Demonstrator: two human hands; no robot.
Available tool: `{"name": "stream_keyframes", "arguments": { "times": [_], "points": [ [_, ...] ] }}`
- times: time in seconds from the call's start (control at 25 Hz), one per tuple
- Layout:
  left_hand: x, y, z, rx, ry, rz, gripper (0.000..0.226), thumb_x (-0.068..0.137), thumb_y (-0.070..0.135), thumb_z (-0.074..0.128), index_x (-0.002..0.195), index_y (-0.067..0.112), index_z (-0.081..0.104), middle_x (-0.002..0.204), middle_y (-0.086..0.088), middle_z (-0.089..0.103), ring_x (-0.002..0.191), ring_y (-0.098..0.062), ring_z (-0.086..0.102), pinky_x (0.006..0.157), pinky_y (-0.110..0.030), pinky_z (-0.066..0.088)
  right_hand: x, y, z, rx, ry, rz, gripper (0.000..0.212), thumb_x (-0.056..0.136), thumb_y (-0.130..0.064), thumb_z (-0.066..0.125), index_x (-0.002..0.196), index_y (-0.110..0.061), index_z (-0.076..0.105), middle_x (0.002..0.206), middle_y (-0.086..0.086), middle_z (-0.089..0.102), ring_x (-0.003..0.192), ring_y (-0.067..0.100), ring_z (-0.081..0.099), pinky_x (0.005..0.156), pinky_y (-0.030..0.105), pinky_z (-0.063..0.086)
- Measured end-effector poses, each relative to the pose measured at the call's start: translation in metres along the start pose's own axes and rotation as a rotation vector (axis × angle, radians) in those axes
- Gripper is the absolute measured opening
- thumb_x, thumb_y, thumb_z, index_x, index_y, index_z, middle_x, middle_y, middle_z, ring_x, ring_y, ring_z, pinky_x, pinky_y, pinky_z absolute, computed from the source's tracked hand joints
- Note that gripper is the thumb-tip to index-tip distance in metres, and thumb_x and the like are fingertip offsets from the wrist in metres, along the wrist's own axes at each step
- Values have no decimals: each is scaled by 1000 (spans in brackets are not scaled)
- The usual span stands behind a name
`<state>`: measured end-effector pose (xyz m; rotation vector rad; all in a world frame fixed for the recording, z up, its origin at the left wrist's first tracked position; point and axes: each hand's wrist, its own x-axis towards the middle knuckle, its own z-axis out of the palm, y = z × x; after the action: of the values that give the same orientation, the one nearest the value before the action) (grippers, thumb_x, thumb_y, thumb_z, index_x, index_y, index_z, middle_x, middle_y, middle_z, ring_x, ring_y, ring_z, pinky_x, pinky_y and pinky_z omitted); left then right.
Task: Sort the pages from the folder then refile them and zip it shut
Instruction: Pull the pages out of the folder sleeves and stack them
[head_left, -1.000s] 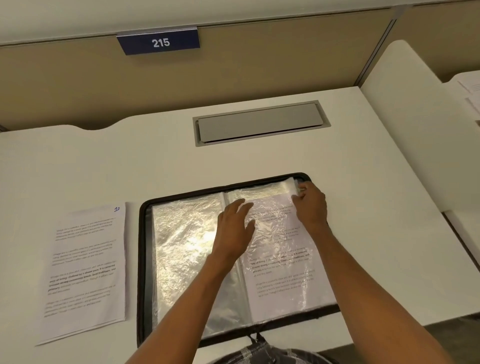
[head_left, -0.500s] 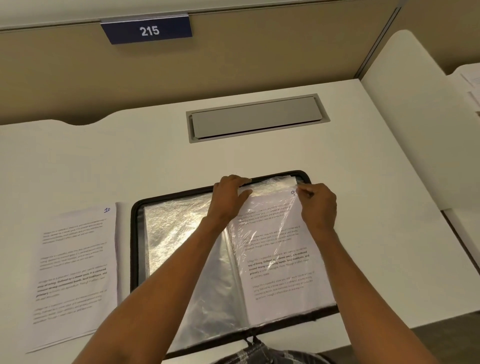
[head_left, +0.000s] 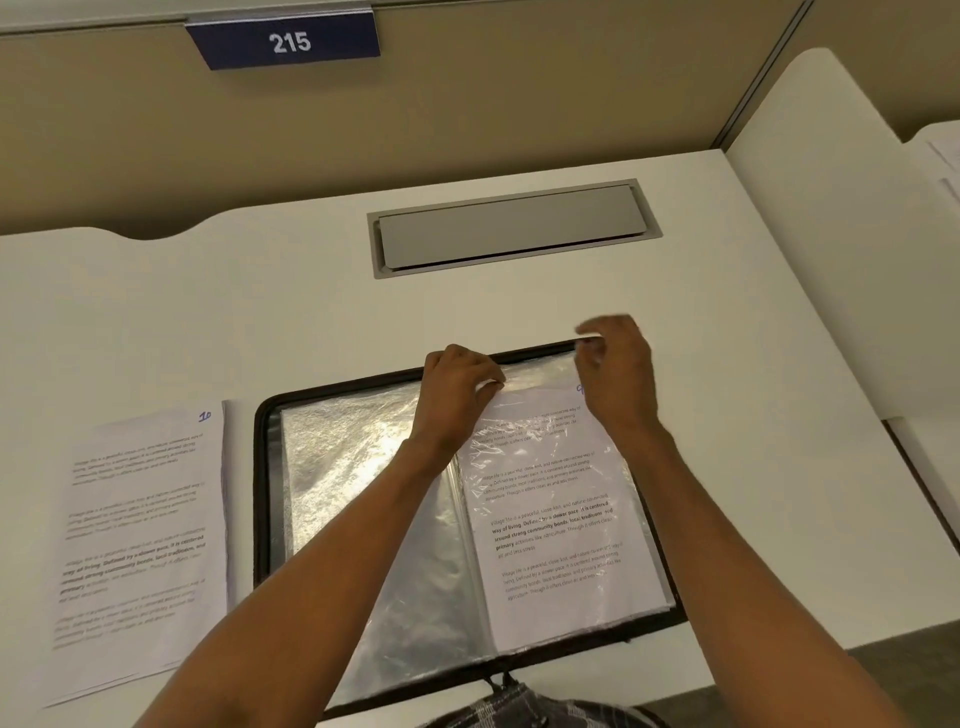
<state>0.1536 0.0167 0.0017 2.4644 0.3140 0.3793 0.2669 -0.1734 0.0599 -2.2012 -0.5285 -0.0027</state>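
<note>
Folder (head_left: 265, 467): lies open on the table (head_left: 311, 312) directly before the person, with its pages' long axis running away from them. The right sleeve (head_left: 535, 378) carries a printed page (head_left: 550, 519). The sleeve's mouth is at the far edge, so the page should exit away from the body, along its long axis.

Both hands are at that far edge.
- Left hand (head_left: 457, 384): fingers curled, pinching the sleeve's rim beside the spine.
- Right hand (head_left: 615, 364): thumb and forefinger closed on something thin at the far right corner, apparently the film. Whether the page's corner is included cannot be told. This hand is nearer the page's free corner.

A loose page marked 10 (head_left: 140, 535) lies just left of the folder.

Change: 1 second ago the left hand lay flat, lower on the sleeve; it now grips the rim. The right hand has risen past the folder's far border.
</note>
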Motion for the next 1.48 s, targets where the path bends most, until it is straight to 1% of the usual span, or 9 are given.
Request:
{"name": "stream_keyframes", "arguments": {
  "times": [0.2, 0.36, 0.52, 0.64, 0.8, 0.92, 1.08, 1.2, 1.48],
  "points": [
    [-11, -1, 6, 26, 42, 35, 6, 91, 22, 78, 97, 24, 80, 106, 8, 71, 102, -17, 54, 86, -28, 27, 54, -44, 34, -217, -755, -181, 20, 97, -4, 62, 105, -13, 78, 104, 2, 75, 91, 15, 68, 87, 30, 57],
    [-22, 3, 8, 2, 90, 36, 12, 92, 20, 78, 103, 24, 79, 107, 9, 71, 101, -15, 55, 87, -32, 35, 58, -39, 59, -537, -1033, -190, 17, 91, -7, 69, 100, -16, 80, 96, 4, 76, 84, 22, 68, 83, 36, 57],
    [-57, 23, 18, -55, 142, -113, 26, 98, 21, 71, 123, 22, 71, 122, 3, 67, 115, -18, 55, 97, -35, 38, 57, -38, 59, -602, -1086, -164, 11, 84, -9, 80, 90, -16, 74, 78, -7, 66, 72, 12, 61, 69, 29, 47],
    [-99, 40, 35, -33, 11, -31, 31, 104, 29, 60, 135, 23, 63, 140, 2, 60, 132, -19, 50, 111, -44, 39, 55, -34, 57, -693, -1083, -205, 13, 84, -8, 78, 88, -17, 70, 83, -5, 64, 78, 17, 62, 64, 27, 45],
    [-129, 57, 54, 195, -265, 13, 49, 112, 46, 32, 159, 34, 36, 173, 1, 19, 161, -21, 8, 129, -51, 2, 61, -32, 51, -711, -943, -237, 9, 90, -13, 72, 94, -21, 70, 99, -2, 68, 86, 20, 63, 71, 31, 44],
    [-131, 70, 62, 268, -337, 63, 52, 112, 47, 26, 163, 34, 27, 175, -1, 8, 161, -22, -4, 127, -55, -4, 69, -34, 48, -678, -784, -240, 5, 96, -18, 67, 97, -22, 64, 102, 1, 66, 84, 21, 59, 72, 31, 40],
    [-136, 83, 73, 310, -364, 82, 55, 113, 48, 22, 165, 33, 19, 175, -2, 1, 161, -24, -10, 127, -57, -4, 72, -42, 48, -715, -855, -247, 18, 89, -12, 72, 96, -21, 59, 102, 2, 64, 85, 22, 60, 72, 33, 44],
    [-139, 86, 79, 327, -354, 73, 55, 113, 47, 21, 166, 32, 17, 175, -3, 1, 161, -25, -11, 128, -58, -1, 83, -45, 44, -691, -693, -230, 14, 87, -8, 69, 96, -18, 65, 101, 4, 69, 89, 26, 65, 76, 34, 48],
    [-140, 86, 81, 344, -342, 77, 56, 113, 47, 21, 166, 31, 16, 175, -4, -2, 161, -25, -11, 128, -60, 3, 100, -59, 30, -645, -628, -210, 17, 85, -3, 69, 94, -17, 71, 95, 6, 70, 85, 28, 66, 69, 31, 43]
  ]
}}
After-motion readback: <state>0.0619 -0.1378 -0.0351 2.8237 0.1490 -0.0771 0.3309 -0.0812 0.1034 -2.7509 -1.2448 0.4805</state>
